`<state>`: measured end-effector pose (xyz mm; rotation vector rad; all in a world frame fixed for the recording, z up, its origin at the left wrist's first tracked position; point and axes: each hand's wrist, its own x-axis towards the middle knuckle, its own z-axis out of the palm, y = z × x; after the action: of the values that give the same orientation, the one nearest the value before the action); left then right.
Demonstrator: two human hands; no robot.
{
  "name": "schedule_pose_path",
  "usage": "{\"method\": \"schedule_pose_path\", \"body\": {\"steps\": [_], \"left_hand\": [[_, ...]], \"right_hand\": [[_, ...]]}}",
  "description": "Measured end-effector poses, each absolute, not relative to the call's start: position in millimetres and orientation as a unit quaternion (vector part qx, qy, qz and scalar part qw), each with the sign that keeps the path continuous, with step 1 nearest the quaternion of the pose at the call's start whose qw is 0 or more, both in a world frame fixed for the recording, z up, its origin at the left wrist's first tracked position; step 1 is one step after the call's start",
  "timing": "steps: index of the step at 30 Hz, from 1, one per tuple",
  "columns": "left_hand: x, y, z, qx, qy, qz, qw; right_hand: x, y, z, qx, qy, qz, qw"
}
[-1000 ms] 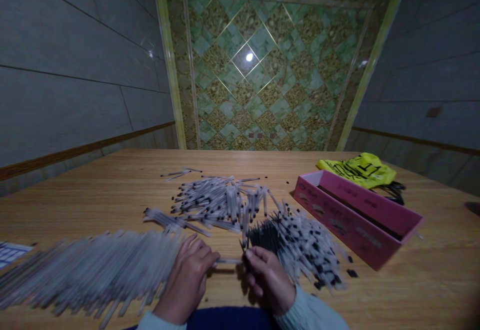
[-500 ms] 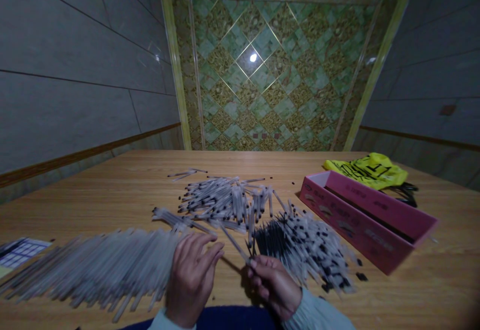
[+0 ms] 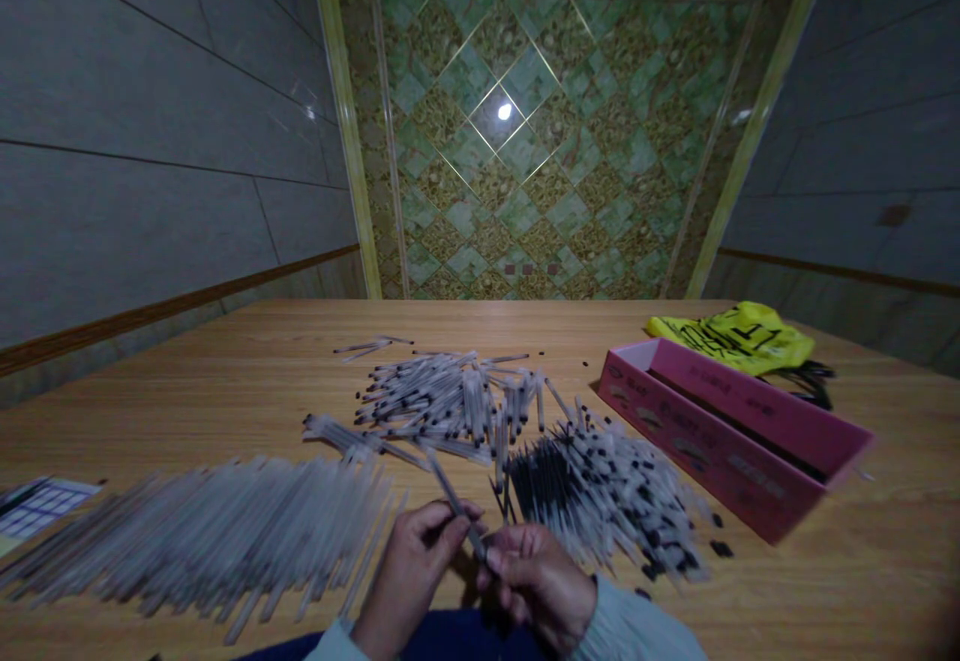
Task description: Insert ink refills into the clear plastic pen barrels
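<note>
A thin translucent tube [image 3: 445,481], like a pen barrel, slants up and away between my hands. My left hand [image 3: 420,561] pinches it along its lower part with thumb and fingers. At its near end, my right hand [image 3: 540,576] is closed on it, and slim black pointed pieces [image 3: 504,501] stick up by those fingers. To the left lies a wide row of clear tubes [image 3: 225,531]. A heap of tubes with black ends [image 3: 435,396] is beyond my hands. Beside my right hand is a pile of black-tipped pieces [image 3: 600,491].
A long pink open box [image 3: 697,441] stands at the right, with a yellow bag [image 3: 742,336] behind it. Small black bits [image 3: 721,549] lie near the pile. A gridded card [image 3: 45,509] is at the table's left edge. Tiled walls surround the wooden table [image 3: 247,371].
My left hand, which was apart with fingers extended, has moved right and down and now pinches the tube. My right hand keeps its hold and has barely moved.
</note>
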<state>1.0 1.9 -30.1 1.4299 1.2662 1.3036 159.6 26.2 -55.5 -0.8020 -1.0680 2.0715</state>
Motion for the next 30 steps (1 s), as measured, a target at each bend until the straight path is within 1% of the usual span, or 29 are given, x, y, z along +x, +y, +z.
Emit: {"method": "schedule_pose_path", "body": {"steps": [4, 7, 8, 10, 12, 13, 14, 16, 18, 20, 22, 24, 26, 30], "left_hand": [[-4.2, 5.0, -30.4, 0.506, 0.498, 0.554, 0.434], [-19.4, 7.2, -24.0, 0.478, 0.514, 0.584, 0.408], [-28.0, 8.1, -21.3, 0.470, 0.527, 0.591, 0.389], [-49.5, 10.3, -16.7, 0.453, 0.574, 0.595, 0.334], [-72.7, 12.2, -14.3, 0.468, 0.660, 0.527, 0.261], [-82.9, 12.8, -14.1, 0.483, 0.712, 0.470, 0.198], [-91.1, 13.1, -14.5, 0.516, 0.755, 0.380, 0.137], [-100.0, 12.3, -16.4, 0.530, 0.790, 0.294, 0.090], [-98.9, 10.0, -18.5, 0.549, 0.812, 0.192, 0.051], [-91.8, 7.3, -19.1, 0.557, 0.823, 0.108, 0.019], [-84.4, 5.0, -18.2, 0.555, 0.828, 0.076, 0.008], [-80.6, 3.6, -17.2, 0.552, 0.831, 0.064, 0.012], [-80.6, 3.7, -17.3, 0.554, 0.831, 0.060, 0.013], [-78.2, 6.9, -21.3, 0.567, 0.818, 0.092, 0.001]], "right_hand": [[159.0, 24.5, -53.2, -0.317, -0.419, 0.792, 0.310], [161.4, 24.7, -51.6, -0.306, -0.443, 0.787, 0.300], [163.2, 25.2, -50.4, -0.305, -0.455, 0.785, 0.288], [168.1, 27.2, -46.5, -0.313, -0.491, 0.777, 0.238], [174.3, 31.0, -41.1, -0.331, -0.533, 0.756, 0.187], [177.8, 33.7, -38.1, -0.343, -0.552, 0.738, 0.179], [181.5, 36.9, -35.1, -0.361, -0.571, 0.713, 0.187], [190.0, 44.1, -29.3, -0.421, -0.612, 0.621, 0.248], [199.1, 50.4, -24.5, -0.507, -0.663, 0.464, 0.299], [207.6, 53.6, -21.1, -0.591, -0.701, 0.277, 0.288], [212.8, 53.0, -19.6, -0.643, -0.717, 0.144, 0.225], [213.2, 49.6, -19.9, -0.660, -0.729, 0.083, 0.162], [209.3, 45.4, -21.7, -0.654, -0.744, 0.063, 0.125], [198.6, 39.3, -25.8, -0.647, -0.753, 0.054, 0.104]]}}
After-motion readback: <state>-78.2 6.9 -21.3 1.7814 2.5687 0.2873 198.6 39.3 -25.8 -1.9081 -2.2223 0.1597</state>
